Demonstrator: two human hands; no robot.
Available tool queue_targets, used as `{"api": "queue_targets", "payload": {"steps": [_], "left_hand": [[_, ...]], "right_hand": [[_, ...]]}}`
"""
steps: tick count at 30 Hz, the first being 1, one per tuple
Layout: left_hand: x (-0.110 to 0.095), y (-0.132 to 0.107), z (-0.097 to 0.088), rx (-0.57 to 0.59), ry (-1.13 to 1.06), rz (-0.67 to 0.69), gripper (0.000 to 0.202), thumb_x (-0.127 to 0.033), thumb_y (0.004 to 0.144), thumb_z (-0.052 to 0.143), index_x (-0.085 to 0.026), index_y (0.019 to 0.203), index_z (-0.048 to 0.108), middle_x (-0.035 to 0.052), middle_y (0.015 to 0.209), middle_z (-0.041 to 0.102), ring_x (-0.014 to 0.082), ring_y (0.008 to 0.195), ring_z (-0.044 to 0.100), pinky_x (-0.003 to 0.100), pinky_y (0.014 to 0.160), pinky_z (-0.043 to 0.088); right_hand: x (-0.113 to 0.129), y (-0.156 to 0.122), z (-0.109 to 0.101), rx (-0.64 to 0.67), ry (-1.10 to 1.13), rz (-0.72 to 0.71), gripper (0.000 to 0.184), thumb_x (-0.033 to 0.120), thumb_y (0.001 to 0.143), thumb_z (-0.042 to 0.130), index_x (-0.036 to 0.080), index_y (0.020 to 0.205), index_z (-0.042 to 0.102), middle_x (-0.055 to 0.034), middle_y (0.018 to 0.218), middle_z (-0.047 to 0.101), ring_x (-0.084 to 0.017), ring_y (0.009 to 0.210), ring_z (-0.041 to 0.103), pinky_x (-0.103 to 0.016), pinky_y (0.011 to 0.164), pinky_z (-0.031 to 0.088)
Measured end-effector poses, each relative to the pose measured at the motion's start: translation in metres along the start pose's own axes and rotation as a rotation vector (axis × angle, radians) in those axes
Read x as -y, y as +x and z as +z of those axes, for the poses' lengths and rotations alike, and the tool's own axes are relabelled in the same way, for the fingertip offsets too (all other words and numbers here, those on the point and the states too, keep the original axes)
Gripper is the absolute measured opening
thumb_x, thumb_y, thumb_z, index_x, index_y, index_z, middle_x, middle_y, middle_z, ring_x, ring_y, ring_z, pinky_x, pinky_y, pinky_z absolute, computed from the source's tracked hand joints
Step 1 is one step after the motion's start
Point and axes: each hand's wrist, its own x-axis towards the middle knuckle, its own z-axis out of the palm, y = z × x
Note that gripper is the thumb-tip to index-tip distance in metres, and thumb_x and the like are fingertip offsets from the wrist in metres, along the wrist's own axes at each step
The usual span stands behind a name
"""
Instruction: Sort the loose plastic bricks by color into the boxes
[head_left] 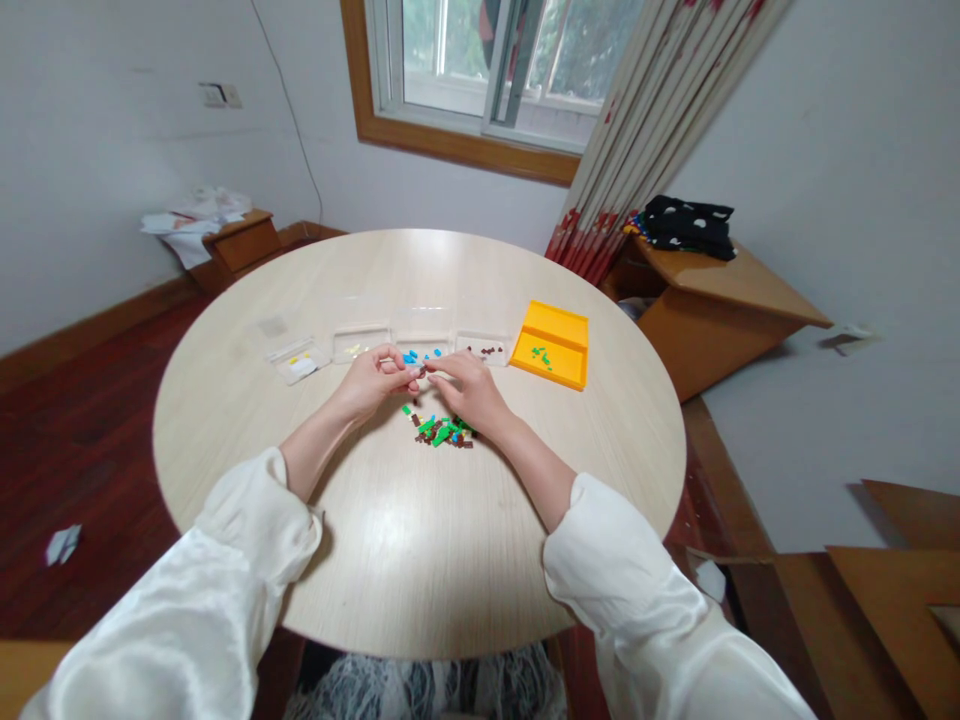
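My left hand [375, 382] is closed in a pinch, and a small dark brown building brick [422, 371] shows at its fingertips. From the other side the fingers of my right hand [471, 388] close in on the same brick; part of it is hidden. Just below the hands lies a loose pile of small bricks [442, 432], mostly green and brown with some blue and cream ones. Behind the fingers is a clear case with blue bricks [410, 357]. To its right, another clear case [480, 340] holds brown bricks.
On the round table [420, 540], a yellow open case [556, 318] with green bricks stands right. Leftward are a clear case [361, 332] with pale bricks and one [304, 370] with yellow pieces. Beyond the table are a wooden stool [244, 240] and a wooden cabinet [727, 310].
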Motion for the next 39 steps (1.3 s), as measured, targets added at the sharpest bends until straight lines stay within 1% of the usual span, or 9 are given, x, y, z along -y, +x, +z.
{"api": "queue_targets", "payload": {"steps": [6,10,15,18,21,24,29,33,39], "left_hand": [[-0.001,-0.003,0.004,0.037,0.059,0.014,0.045,-0.039,0.052,0.084,-0.017,0.066,0.047,-0.0008,0.052,0.062,0.0126,0.048,0.059,0.028,0.054,0.050],[-0.004,-0.003,0.005,-0.070,0.119,0.048,0.040,-0.036,0.057,0.080,-0.017,0.065,0.046,-0.0013,0.052,0.060,0.0096,0.045,0.054,0.022,0.048,0.044],[-0.006,-0.002,0.000,-0.187,0.344,0.074,0.032,-0.035,0.065,0.072,-0.017,0.059,0.046,-0.0065,0.040,0.046,0.0051,0.034,0.036,0.017,0.038,0.023],[-0.006,-0.001,-0.004,-0.140,0.524,0.100,0.028,-0.031,0.066,0.070,-0.016,0.053,0.050,-0.0055,0.039,0.044,0.0058,0.037,0.036,0.019,0.040,0.022],[-0.007,-0.001,-0.008,0.022,0.619,0.088,0.020,-0.028,0.066,0.069,-0.014,0.056,0.060,-0.0009,0.047,0.054,0.0078,0.043,0.043,0.020,0.044,0.027],[-0.010,-0.002,-0.010,0.181,0.684,0.084,0.013,-0.027,0.064,0.070,-0.014,0.063,0.068,0.0023,0.055,0.061,0.0098,0.049,0.048,0.022,0.048,0.032],[-0.009,-0.003,-0.011,0.232,0.715,0.103,0.012,-0.028,0.060,0.073,-0.017,0.066,0.072,0.0008,0.055,0.061,0.0092,0.048,0.044,0.022,0.047,0.031],[-0.007,-0.001,-0.011,0.232,0.749,0.119,0.012,-0.028,0.064,0.070,-0.016,0.066,0.073,0.0022,0.055,0.062,0.0102,0.049,0.045,0.023,0.049,0.033],[-0.014,-0.002,-0.015,0.214,0.809,0.126,0.019,-0.029,0.071,0.061,-0.016,0.061,0.071,0.0021,0.053,0.061,0.0112,0.049,0.045,0.023,0.050,0.033]], "right_hand": [[0.003,0.002,-0.003,0.002,-0.018,0.046,0.008,0.024,0.083,0.064,0.023,0.086,0.071,-0.0029,0.086,0.072,-0.019,0.086,0.061,-0.034,0.082,0.043],[-0.009,0.003,-0.013,-0.102,-0.120,0.136,0.008,0.025,0.084,0.063,0.022,0.084,0.070,-0.0029,0.085,0.072,-0.019,0.087,0.060,-0.034,0.083,0.040],[-0.039,0.001,-0.031,-0.283,-0.368,0.381,0.018,0.027,0.089,0.054,0.019,0.089,0.071,-0.0070,0.091,0.072,-0.023,0.091,0.057,-0.037,0.084,0.034],[-0.049,-0.001,-0.037,-0.281,-0.464,0.469,0.020,0.026,0.089,0.053,0.019,0.094,0.071,-0.0087,0.096,0.072,-0.025,0.095,0.055,-0.039,0.085,0.032],[-0.049,-0.002,-0.036,-0.259,-0.479,0.480,0.021,0.024,0.088,0.054,0.019,0.099,0.071,-0.0102,0.098,0.071,-0.027,0.098,0.054,-0.042,0.087,0.032],[-0.042,0.000,-0.033,-0.203,-0.370,0.367,0.020,0.020,0.087,0.055,0.019,0.097,0.071,-0.0093,0.097,0.071,-0.024,0.095,0.056,-0.040,0.087,0.035],[-0.023,0.004,-0.030,0.081,-0.138,0.134,0.011,0.016,0.080,0.063,0.020,0.086,0.072,-0.0049,0.088,0.071,-0.019,0.088,0.059,-0.034,0.084,0.041],[-0.017,0.004,-0.027,0.255,-0.103,0.100,0.010,0.015,0.076,0.069,0.020,0.084,0.072,-0.0040,0.083,0.071,-0.018,0.083,0.059,-0.034,0.080,0.042],[-0.020,0.003,-0.023,0.358,-0.116,0.107,0.008,0.012,0.077,0.066,0.017,0.073,0.071,-0.0032,0.077,0.068,-0.015,0.078,0.058,-0.031,0.079,0.041]]}}
